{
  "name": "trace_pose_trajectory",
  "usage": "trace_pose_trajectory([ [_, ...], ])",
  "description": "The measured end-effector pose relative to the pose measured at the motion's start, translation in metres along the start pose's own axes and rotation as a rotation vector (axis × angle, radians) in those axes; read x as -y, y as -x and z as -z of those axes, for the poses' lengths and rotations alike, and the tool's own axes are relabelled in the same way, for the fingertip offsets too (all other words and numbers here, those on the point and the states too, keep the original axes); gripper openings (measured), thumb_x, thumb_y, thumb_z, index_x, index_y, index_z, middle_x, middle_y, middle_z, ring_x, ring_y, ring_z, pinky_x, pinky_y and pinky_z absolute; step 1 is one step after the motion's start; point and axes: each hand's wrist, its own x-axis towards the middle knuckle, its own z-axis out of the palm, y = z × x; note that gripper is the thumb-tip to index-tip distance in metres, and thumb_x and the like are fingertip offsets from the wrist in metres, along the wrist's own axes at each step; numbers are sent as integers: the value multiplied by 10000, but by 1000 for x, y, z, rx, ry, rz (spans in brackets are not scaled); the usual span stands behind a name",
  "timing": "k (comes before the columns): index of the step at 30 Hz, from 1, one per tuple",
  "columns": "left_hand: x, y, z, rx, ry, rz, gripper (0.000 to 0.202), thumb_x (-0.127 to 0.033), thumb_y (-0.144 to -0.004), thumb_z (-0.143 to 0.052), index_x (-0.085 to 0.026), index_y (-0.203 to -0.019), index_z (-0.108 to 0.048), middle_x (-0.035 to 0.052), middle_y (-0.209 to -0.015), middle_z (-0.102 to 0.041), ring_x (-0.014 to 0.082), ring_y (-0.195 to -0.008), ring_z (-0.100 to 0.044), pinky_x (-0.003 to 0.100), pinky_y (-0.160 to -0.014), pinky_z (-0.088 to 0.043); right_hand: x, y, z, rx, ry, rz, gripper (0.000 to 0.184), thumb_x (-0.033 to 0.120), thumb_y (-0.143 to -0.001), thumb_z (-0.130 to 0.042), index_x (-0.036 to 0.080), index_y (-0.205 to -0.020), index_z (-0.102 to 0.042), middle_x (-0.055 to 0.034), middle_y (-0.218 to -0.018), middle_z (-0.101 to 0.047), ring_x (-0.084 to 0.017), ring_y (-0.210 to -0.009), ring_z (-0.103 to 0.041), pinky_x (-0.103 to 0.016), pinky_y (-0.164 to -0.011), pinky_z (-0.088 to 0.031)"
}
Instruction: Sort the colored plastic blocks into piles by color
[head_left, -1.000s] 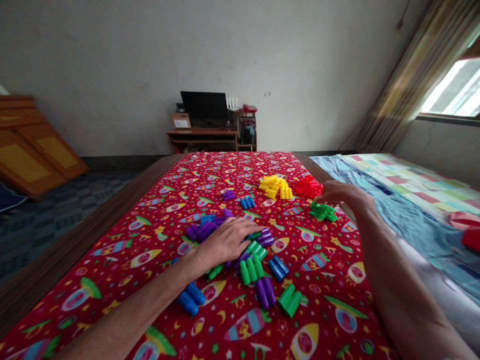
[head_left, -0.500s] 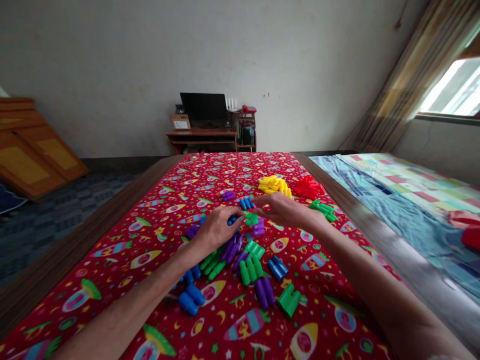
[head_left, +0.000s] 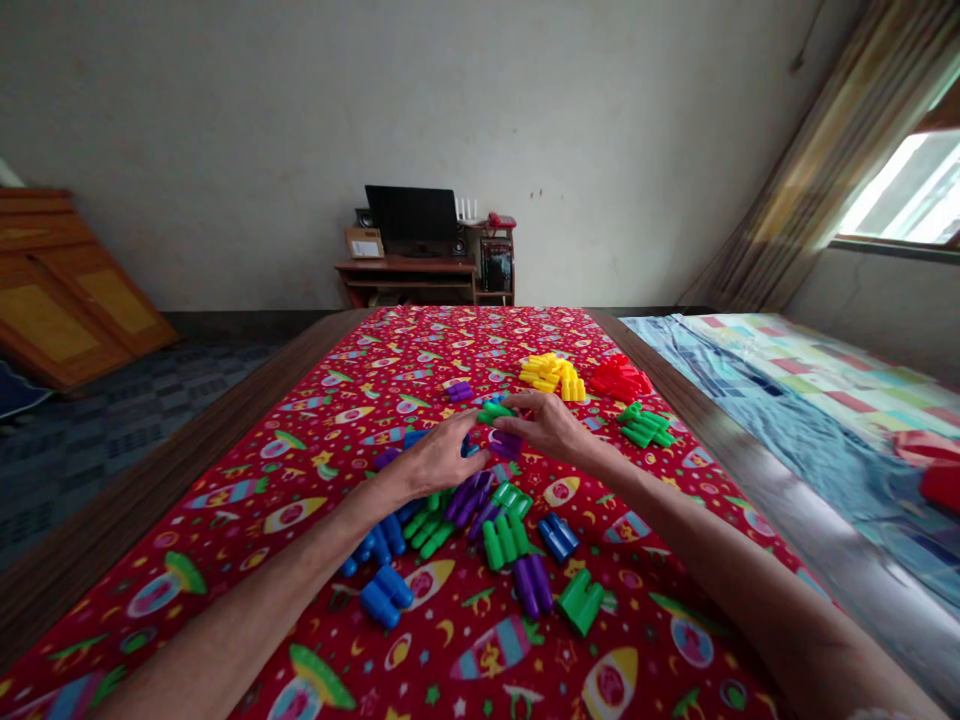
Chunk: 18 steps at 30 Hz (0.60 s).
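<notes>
My left hand [head_left: 444, 458] is curled around a blue toy block [head_left: 469, 447], mostly hidden by the fingers. Its index fingertip meets the left end of a green block [head_left: 495, 411]. My right hand [head_left: 551, 425] pinches that green block between thumb and fingers. Just below the right fingers is a purple block [head_left: 506, 444]. Under and in front of the left hand lie mixed blocks: purple ones [head_left: 469, 497], green ones [head_left: 505, 540] and blue ones [head_left: 386, 595].
Yellow blocks [head_left: 551, 375], red blocks [head_left: 621, 378] and green blocks [head_left: 646, 426] lie in separate groups at the right. A lone purple block [head_left: 459, 391] sits farther back. A red patterned cloth [head_left: 300, 590] covers the table; a bed [head_left: 810, 400] stands to the right.
The right hand has lowered and closed on the green block, which now lies level between both hands. The left hand has shifted only slightly, and its index finger has reached out.
</notes>
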Motion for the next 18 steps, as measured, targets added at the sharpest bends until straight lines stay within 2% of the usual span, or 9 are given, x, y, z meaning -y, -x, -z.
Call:
trace_pose_trajectory([
  [3,-6,2,0,96,82,-17,240,-386,-829,-596,-197,-944,-690,47,-1008,-735,236,-955,-673,340,-889,-521,4,-3,-6,12,-261,-61,392,476,-862,-570,125,-949,-721,-15,-739,-635,-125,-650,-529,-229,-592,-380],
  [6,-13,4,1,142,69,15,278,-449,-828,-586,-195,-796,-693,45,-875,-739,243,-877,-681,349,-848,-525,11,-2,-10,14,-308,-71,349,441,-840,-598,125,-927,-718,-8,-729,-632,-118,-640,-521,-229,-594,-382],
  [10,-21,3,2,74,60,100,341,-471,-855,-517,-173,-808,-677,64,-841,-730,256,-832,-685,334,-757,-533,15,-2,-14,-79,-339,-85,316,432,-807,-636,135,-891,-706,-25,-771,-655,-136,-696,-553,-253,-661,-428],
  [14,-23,1,-2,-20,28,187,242,-351,-845,-509,-169,-808,-664,69,-755,-724,248,-745,-688,310,-656,-519,13,-2,-21,-129,-439,-112,384,519,-755,-677,169,-907,-724,-41,-827,-683,-173,-765,-589,-285,-703,-461],
  [18,-17,2,-8,-46,-73,161,197,-292,-833,-512,-171,-842,-668,92,-823,-729,258,-820,-695,325,-712,-523,13,0,-24,-284,-290,-135,366,524,-720,-709,168,-801,-717,-30,-772,-632,-168,-758,-554,-271,-674,-425],
])
